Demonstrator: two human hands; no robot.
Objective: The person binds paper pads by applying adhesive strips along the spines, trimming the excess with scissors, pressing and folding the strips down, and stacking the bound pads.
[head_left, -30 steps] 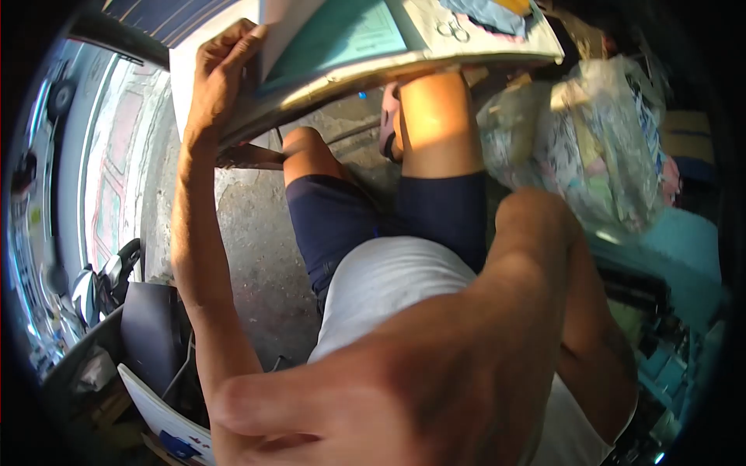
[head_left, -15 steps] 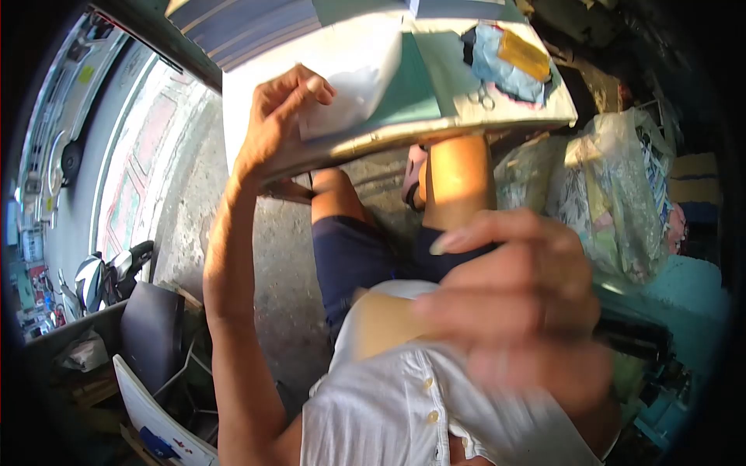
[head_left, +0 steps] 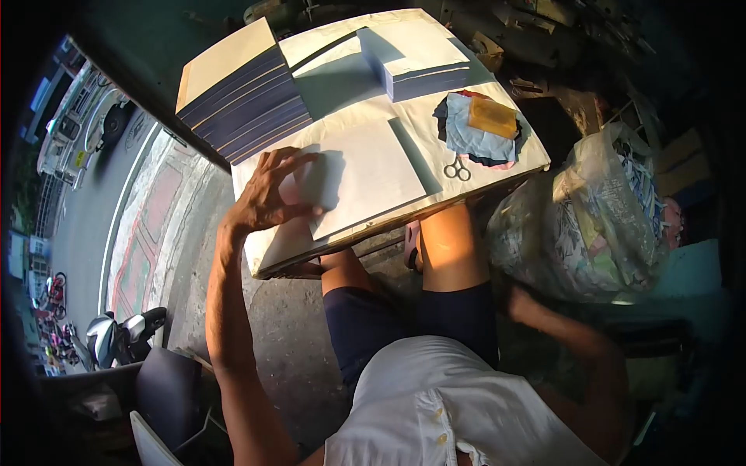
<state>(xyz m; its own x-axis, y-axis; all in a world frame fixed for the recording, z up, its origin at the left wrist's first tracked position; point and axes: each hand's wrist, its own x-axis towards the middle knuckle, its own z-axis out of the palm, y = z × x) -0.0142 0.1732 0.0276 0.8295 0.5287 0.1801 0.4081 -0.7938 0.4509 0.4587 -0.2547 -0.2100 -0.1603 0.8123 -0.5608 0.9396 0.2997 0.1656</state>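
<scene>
My left hand point(head_left: 272, 189) rests at the left edge of a white paper stack point(head_left: 369, 175), thumb and fingers spread apart, its shadow falling on the top sheet. The stack lies near the front edge of the table point(head_left: 268, 252). Low at the right, beside my thigh and below table height, is my right hand point(head_left: 521, 301), dim and blurred; its fingers cannot be made out. Right of the stack lie scissors point(head_left: 457, 169), below a light blue cloth point(head_left: 472, 138) with an amber block point(head_left: 493, 118) on it.
A tall stack of dark-edged pads point(head_left: 245, 93) stands at the table's back left, a lower white-topped stack point(head_left: 416, 58) at the back. A clear plastic bag of scraps point(head_left: 598, 217) is right of the table. A motorcycle point(head_left: 116, 338) stands at the left.
My right hand has moved from close before the camera down to my right side. My left hand has opened, and the white sheet that was lifted now lies flat over the green one.
</scene>
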